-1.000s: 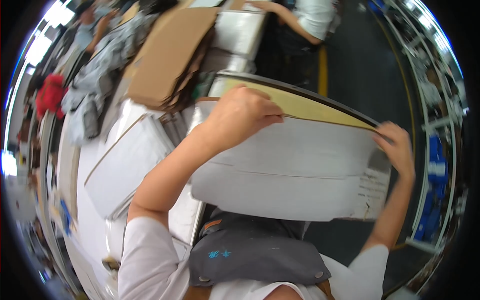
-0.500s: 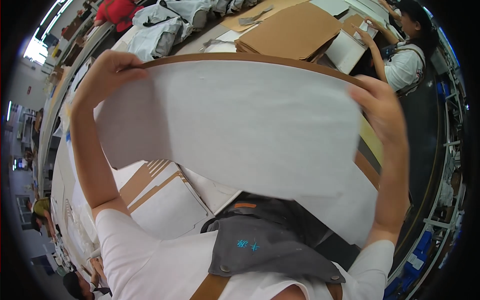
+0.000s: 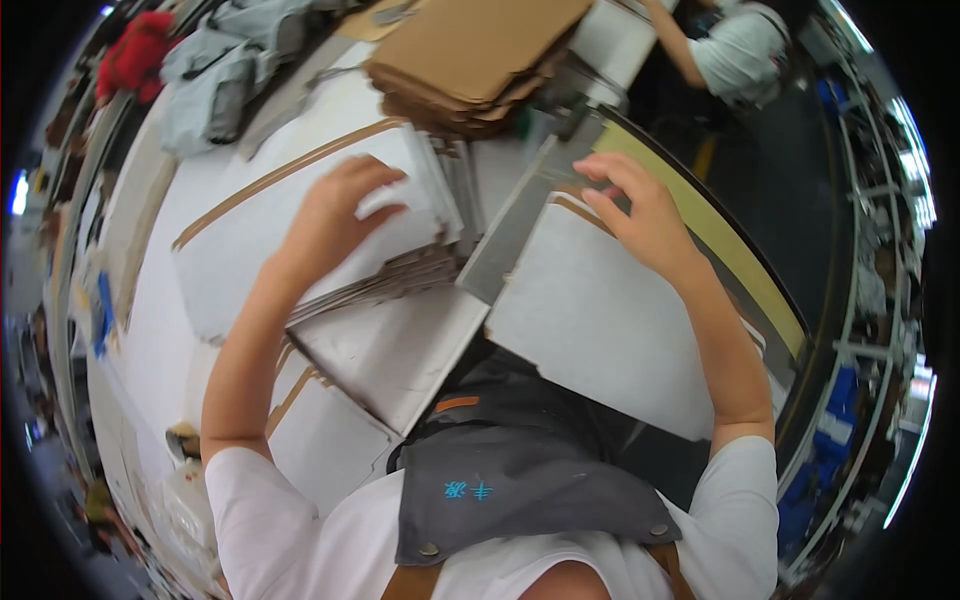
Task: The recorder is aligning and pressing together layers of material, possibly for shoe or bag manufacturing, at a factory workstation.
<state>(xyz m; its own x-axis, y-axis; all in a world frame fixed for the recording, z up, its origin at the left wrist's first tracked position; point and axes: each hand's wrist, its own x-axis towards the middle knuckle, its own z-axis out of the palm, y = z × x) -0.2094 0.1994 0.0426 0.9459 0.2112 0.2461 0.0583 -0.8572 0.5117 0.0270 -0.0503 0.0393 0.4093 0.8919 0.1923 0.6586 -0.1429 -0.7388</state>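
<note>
A white sheet edged in brown [image 3: 250, 240] lay on top of the left pile [image 3: 400, 270], whose lower layers showed unevenly along its near side. Half a second earlier, one such sheet had been stretched between both hands by its brown edge. Now neither hand carried one, so it had most likely just been laid on that pile; the raised sheet had hidden the pile, so this was a judgement.

The left hand [image 3: 345, 205] was above that top sheet, thumb and fingers wide apart with nothing between them. The right hand [image 3: 640, 215] was wide too, its fingertips close to the brown-edged upper corner of a second white sheet [image 3: 590, 320]; whether they touched it could not be told. With both hands free and the right so near this sheet, one placing seemed complete and the person's attention appeared divided between the two sides.

A yellow strip [image 3: 700, 215] ran beyond the second sheet, on its right. Nearer the body, another white pile with brown edges [image 3: 330, 440] lay lower left. Farther out on the desk [image 3: 150, 310] stood a stack of brown cardboard [image 3: 480, 45], and grey bundles [image 3: 225, 75] lay to its left. A co-worker in a white top [image 3: 740, 55] was at the upper right.
</note>
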